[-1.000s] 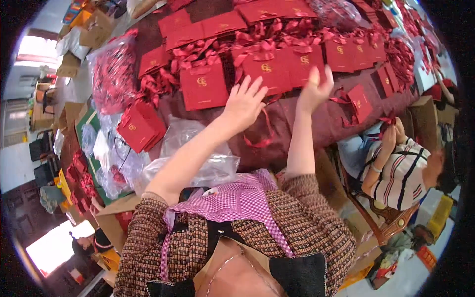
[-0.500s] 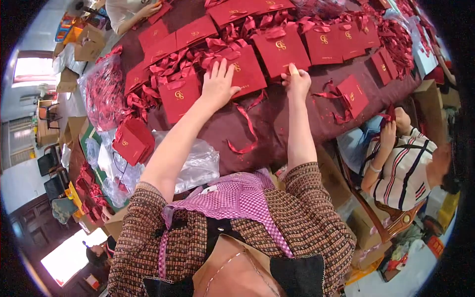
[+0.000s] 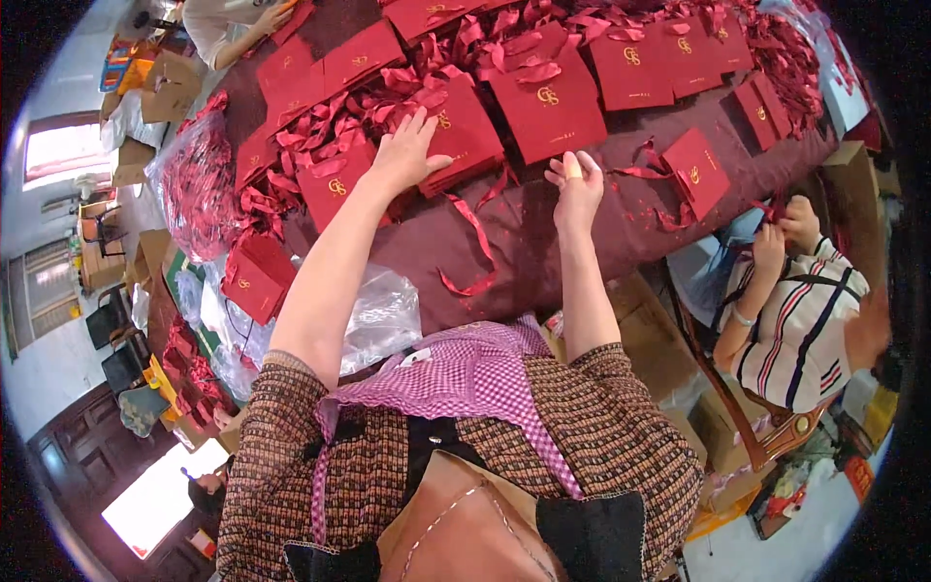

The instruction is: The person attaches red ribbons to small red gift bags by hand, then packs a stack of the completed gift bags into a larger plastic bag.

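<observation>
Several stacks of red paper gift bags with gold print and red ribbon handles lie on the table. My left hand (image 3: 405,157) rests fingers spread on the upper left part of one bag stack (image 3: 464,134). To the right lies another red bag stack (image 3: 548,107). Just below that stack's lower edge is my right hand (image 3: 576,198), its fingers loosely curled and somewhat apart, with nothing visible in them. A tan cover (image 3: 573,167) wraps one of its digits. A loose red ribbon (image 3: 472,238) hangs down the tablecloth between my forearms.
A dark red cloth (image 3: 529,262) covers the table. A single bag (image 3: 695,175) lies at the right, near a seated co-worker (image 3: 797,335) handling something red. Clear plastic (image 3: 383,315) lies by my left forearm; a plastic sack of ribbons (image 3: 199,184) stands at the left.
My right hand has moved down off the lower edge of the right bag stack. My left hand remains on its stack. The view has shifted slightly.
</observation>
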Tool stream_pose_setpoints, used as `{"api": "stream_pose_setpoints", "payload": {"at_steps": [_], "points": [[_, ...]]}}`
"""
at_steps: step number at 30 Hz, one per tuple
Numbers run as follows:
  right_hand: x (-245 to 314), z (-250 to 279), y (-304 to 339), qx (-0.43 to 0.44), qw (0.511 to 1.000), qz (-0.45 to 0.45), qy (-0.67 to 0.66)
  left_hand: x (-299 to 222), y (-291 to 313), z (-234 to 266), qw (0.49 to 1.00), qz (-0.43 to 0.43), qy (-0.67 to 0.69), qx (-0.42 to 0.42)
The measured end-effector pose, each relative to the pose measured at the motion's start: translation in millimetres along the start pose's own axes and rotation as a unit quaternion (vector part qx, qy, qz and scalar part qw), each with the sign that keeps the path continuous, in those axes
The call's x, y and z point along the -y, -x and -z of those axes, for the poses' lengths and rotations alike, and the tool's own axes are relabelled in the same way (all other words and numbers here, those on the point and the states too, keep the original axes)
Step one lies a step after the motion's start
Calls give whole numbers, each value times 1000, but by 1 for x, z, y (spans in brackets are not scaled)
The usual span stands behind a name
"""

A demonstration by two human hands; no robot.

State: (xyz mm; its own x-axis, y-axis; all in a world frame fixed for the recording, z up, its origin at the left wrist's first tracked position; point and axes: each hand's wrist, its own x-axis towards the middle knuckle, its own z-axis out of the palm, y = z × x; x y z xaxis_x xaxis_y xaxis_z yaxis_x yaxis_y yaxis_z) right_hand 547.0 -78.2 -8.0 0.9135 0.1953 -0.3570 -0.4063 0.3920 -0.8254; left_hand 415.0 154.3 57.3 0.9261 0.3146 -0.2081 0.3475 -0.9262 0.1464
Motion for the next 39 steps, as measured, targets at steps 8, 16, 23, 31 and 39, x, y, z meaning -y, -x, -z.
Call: {"api": "stream_pose_setpoints", "payload": {"at_steps": [8,16,23,31,39], "points": [[10,-4,-12,56,995,-77,2,-5,-3,-2,1000,3,-15,23],[59,-72,-46,91,995,27,35,-6,-4,2,999,19,-8,49],[66,-55,-57,94,974,4,206,-5,-3,0,997,25,-29,65],[24,-31,31,171,959,-113,195,-2,-5,2,997,20,-16,79],[-37,-21,59,218,943,-252,30,2,-7,5,997,14,24,76]]}}
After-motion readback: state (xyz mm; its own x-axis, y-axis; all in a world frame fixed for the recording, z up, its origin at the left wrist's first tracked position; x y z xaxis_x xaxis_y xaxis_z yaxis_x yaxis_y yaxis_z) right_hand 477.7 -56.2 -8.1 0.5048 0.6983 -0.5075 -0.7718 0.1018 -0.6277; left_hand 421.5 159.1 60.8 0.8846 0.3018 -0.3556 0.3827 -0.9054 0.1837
